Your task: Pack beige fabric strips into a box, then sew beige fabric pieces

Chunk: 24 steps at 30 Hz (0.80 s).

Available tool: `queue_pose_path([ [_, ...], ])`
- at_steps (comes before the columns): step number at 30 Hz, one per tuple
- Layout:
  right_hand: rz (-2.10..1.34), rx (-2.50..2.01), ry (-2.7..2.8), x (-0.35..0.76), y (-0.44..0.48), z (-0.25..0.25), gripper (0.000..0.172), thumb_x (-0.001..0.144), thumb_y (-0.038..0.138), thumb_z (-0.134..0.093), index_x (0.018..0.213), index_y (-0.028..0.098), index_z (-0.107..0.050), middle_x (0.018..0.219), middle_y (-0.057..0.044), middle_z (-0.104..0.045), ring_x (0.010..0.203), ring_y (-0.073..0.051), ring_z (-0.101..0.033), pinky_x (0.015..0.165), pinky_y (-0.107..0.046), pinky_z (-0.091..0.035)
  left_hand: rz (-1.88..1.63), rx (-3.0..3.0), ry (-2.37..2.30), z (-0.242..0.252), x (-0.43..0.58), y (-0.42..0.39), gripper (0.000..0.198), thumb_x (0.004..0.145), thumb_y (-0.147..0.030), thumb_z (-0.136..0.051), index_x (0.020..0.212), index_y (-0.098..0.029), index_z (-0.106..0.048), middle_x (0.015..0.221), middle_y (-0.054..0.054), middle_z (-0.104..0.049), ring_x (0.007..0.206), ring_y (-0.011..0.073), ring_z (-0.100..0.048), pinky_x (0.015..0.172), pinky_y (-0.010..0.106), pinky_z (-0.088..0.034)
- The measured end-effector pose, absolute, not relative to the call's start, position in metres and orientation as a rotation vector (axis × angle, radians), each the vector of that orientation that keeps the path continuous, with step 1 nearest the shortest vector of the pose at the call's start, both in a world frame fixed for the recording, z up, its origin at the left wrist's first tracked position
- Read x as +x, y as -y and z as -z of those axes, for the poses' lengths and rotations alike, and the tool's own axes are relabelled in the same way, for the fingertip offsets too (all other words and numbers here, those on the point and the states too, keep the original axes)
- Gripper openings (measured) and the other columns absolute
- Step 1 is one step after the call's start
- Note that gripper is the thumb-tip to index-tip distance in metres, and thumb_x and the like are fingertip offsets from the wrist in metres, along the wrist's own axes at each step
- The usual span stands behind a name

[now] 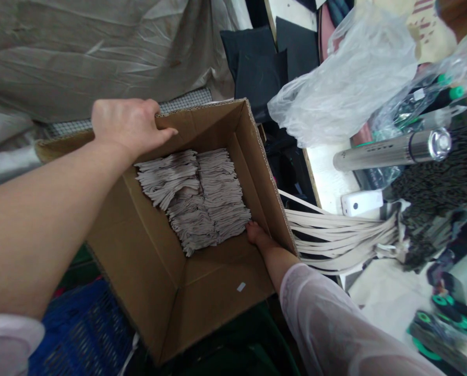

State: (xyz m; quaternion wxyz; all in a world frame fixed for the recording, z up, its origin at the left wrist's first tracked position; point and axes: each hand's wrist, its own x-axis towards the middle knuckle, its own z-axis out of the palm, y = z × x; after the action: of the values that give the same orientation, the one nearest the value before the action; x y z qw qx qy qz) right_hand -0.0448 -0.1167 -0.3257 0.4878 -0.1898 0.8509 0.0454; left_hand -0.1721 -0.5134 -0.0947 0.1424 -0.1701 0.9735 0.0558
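Observation:
A brown cardboard box [252, 156] stands open and tilted in front of me. Rows of stacked grey-beige strips [202, 196] lie on its bottom. My left hand [126, 125] grips the box's far-left top edge, fingers curled over the rim. My right hand [255, 231] reaches down inside the box and touches the near end of the strip stacks. Its fingers are mostly tucked under the strips, so I cannot see whether they hold any. A sheer white sleeve covers my right upper arm.
A bundle of long cream strips [335, 235] hangs off the white worktable [327, 177] to the right, beside a metal cylinder [393, 149], a small white device [361, 202] and clear plastic bags [346, 73]. A blue crate [84, 329] sits lower left; grey sheeting [80, 47] lies behind.

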Motion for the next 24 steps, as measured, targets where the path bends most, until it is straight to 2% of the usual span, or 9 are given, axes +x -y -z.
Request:
queue_pose_path([
  [6, -0.151, -0.509, -1.961, -0.047, 0.122, 0.323, 0.036, 0.097, 0.037, -0.062, 0.129, 0.019, -0.059, 0.138, -0.01, -0.055, 0.122, -0.026, -0.056, 0.102, -0.05, -0.049, -0.114, -0.49, -2.818, 0.097, -0.171, 0.514, 0.072, 0.084, -0.072, -0.044, 0.112, -0.008, -0.06, 0.127, 0.014, -0.061, 0.126, 0.0397, -0.051, 0.104, 0.051, -0.034],
  [9, -0.168, -0.526, -1.93, -0.047, 0.125, 0.321, 0.032, 0.099, 0.023, -0.054, 0.129, 0.016, -0.06, 0.143, -0.014, -0.051, 0.132, -0.028, -0.048, 0.108, -0.046, -0.043, -0.163, -0.515, -2.782, 0.096, -0.17, 0.512, 0.075, 0.085, -0.072, -0.044, 0.117, -0.006, -0.059, 0.134, 0.017, -0.057, 0.129, 0.0436, -0.046, 0.105, 0.054, -0.031],
  [13, -0.19, -0.536, -1.905, -0.047, 0.126, 0.321, 0.042, 0.095, 0.007, -0.04, 0.13, 0.012, -0.062, 0.146, -0.019, -0.048, 0.136, -0.028, -0.041, 0.109, -0.039, -0.04, -0.226, -0.55, -2.762, 0.096, -0.17, 0.513, 0.077, 0.084, -0.073, -0.046, 0.12, -0.006, -0.057, 0.138, 0.018, -0.055, 0.132, 0.0421, -0.043, 0.109, 0.055, -0.026],
  [20, -0.23, -0.545, -1.915, -0.046, 0.132, 0.323, 0.044, 0.09, 0.007, -0.042, 0.126, 0.013, -0.066, 0.147, -0.02, -0.046, 0.136, -0.032, -0.039, 0.106, -0.044, -0.04, -0.133, -0.556, -2.75, 0.1, -0.17, 0.515, 0.079, 0.083, -0.077, -0.041, 0.122, -0.01, -0.057, 0.136, 0.015, -0.057, 0.13, 0.0404, -0.045, 0.107, 0.053, -0.03],
  [24, -0.173, -0.589, -1.962, -0.048, 0.141, 0.325, 0.046, 0.094, 0.007, -0.035, 0.131, 0.013, -0.061, 0.15, -0.019, -0.044, 0.14, -0.028, -0.035, 0.111, -0.04, -0.034, -0.182, -0.551, -2.781, 0.101, -0.169, 0.516, 0.078, 0.082, -0.077, -0.043, 0.119, -0.01, -0.059, 0.132, 0.013, -0.059, 0.13, 0.0404, -0.045, 0.108, 0.054, -0.028],
])
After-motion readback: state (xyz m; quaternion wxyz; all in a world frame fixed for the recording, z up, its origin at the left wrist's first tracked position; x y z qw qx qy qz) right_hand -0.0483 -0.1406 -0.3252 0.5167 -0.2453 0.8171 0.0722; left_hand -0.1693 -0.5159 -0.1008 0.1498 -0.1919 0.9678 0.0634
